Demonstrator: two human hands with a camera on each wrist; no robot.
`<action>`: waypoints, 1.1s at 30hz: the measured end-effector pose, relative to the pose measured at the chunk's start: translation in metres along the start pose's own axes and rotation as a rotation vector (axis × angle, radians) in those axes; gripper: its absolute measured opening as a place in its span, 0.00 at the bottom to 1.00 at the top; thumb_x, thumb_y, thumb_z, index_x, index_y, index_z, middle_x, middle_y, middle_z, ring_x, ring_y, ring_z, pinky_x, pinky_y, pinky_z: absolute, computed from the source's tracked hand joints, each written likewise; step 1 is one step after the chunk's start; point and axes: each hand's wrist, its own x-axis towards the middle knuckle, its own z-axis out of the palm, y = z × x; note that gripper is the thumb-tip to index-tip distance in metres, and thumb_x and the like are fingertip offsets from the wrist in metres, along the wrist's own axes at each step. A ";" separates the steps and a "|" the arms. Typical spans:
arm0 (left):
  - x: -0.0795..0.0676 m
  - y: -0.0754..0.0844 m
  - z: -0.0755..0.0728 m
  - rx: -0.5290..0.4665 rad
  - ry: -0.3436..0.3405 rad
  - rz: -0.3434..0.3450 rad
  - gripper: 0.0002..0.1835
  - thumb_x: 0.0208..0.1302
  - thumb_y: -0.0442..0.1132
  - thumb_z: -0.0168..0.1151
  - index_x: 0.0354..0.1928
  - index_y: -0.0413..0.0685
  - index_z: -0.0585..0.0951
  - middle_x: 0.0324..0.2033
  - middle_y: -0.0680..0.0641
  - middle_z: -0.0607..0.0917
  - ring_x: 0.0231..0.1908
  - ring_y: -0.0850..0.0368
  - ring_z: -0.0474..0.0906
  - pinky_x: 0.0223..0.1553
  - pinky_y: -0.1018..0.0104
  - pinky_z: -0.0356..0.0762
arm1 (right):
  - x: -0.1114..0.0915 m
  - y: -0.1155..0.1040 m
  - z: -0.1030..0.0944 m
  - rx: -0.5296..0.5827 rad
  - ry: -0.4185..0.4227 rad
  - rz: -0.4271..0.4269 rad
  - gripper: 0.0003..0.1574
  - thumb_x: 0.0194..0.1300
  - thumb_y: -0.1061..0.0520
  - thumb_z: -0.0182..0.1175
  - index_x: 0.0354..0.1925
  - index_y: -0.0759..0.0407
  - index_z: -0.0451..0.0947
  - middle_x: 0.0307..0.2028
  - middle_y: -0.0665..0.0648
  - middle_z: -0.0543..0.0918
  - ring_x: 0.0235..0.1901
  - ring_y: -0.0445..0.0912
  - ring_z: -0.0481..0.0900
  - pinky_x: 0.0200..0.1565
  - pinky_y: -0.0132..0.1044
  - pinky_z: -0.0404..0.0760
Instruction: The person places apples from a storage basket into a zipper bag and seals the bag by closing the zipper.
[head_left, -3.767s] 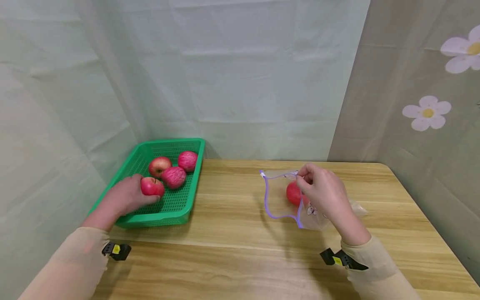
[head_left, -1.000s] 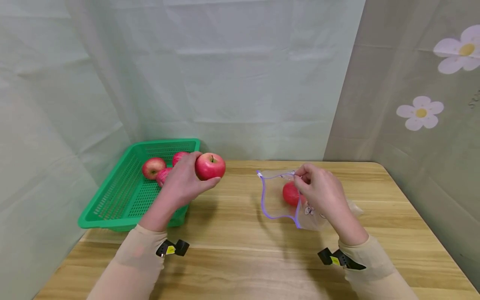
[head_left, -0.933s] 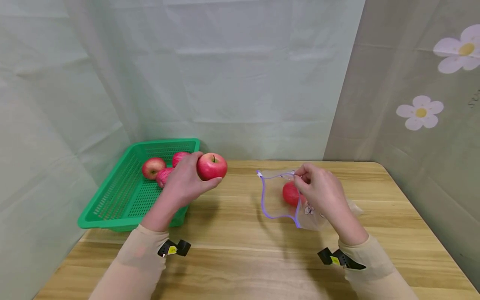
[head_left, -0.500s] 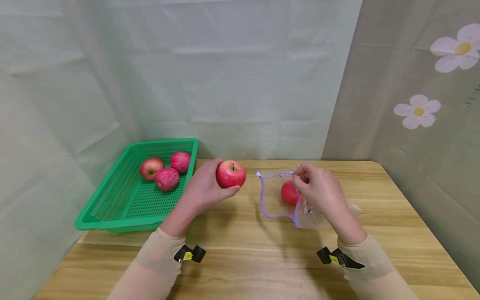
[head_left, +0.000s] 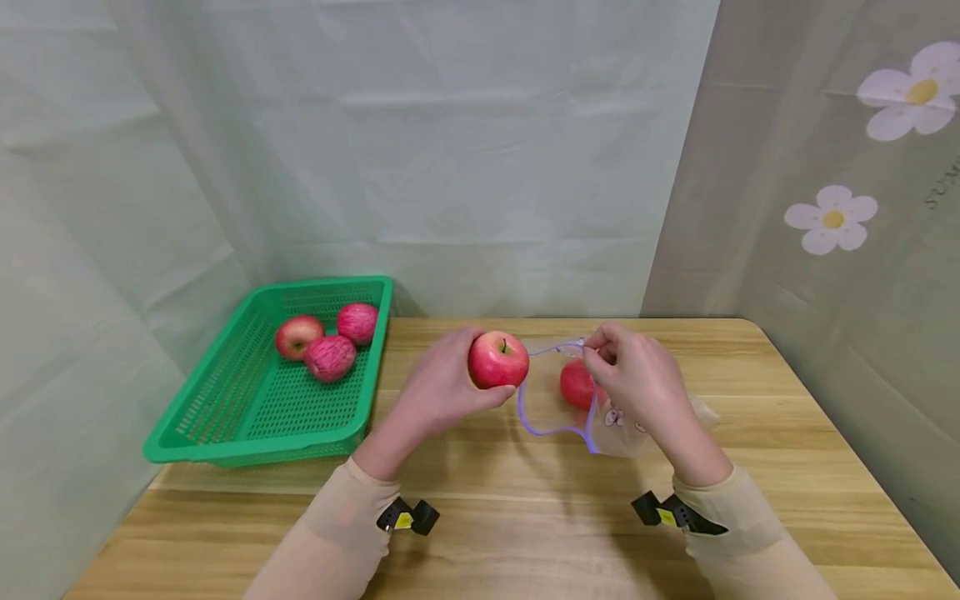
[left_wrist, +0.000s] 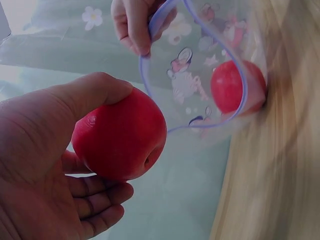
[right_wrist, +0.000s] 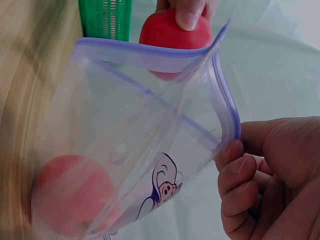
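My left hand grips a red apple between thumb and fingers, stem up, just left of a bag's mouth. The bag is a clear zip bag with a purple zip edge and printed cartoon figures. My right hand pinches that zip edge at the top, and the mouth gapes toward the left hand. Inside the bag, low down by the table, lies another red apple. From the right wrist, the held apple shows at the mouth's far side, partly behind the bag's rim.
A green plastic basket stands at the left of the wooden table. In it are a red apple and two pink streaked apples. Pale curtains hang behind the table and at both sides.
My left hand has lifted an apple out of the green basket and carried it right, up to the bag's mouth. The right hand keeps its pinch on the bag's edge, nearly still.
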 end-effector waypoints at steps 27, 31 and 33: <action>0.004 0.036 0.037 0.089 -0.098 0.121 0.39 0.57 0.57 0.85 0.65 0.47 0.79 0.50 0.51 0.86 0.51 0.52 0.82 0.59 0.49 0.80 | 0.000 -0.001 -0.001 -0.007 -0.014 0.014 0.06 0.74 0.58 0.65 0.43 0.57 0.87 0.28 0.48 0.86 0.26 0.45 0.77 0.30 0.42 0.74; 0.005 0.039 0.040 0.095 -0.102 0.116 0.39 0.57 0.56 0.85 0.64 0.48 0.79 0.50 0.52 0.86 0.51 0.52 0.82 0.57 0.51 0.81 | 0.000 -0.002 -0.001 -0.003 -0.018 0.018 0.05 0.74 0.57 0.65 0.44 0.57 0.87 0.28 0.48 0.86 0.26 0.45 0.77 0.31 0.43 0.74; 0.005 0.040 0.042 0.096 -0.111 0.119 0.39 0.57 0.56 0.85 0.65 0.47 0.79 0.51 0.51 0.86 0.52 0.52 0.81 0.56 0.52 0.81 | 0.000 -0.003 -0.001 0.001 -0.018 0.018 0.05 0.74 0.57 0.66 0.44 0.57 0.87 0.28 0.48 0.86 0.26 0.45 0.77 0.31 0.43 0.74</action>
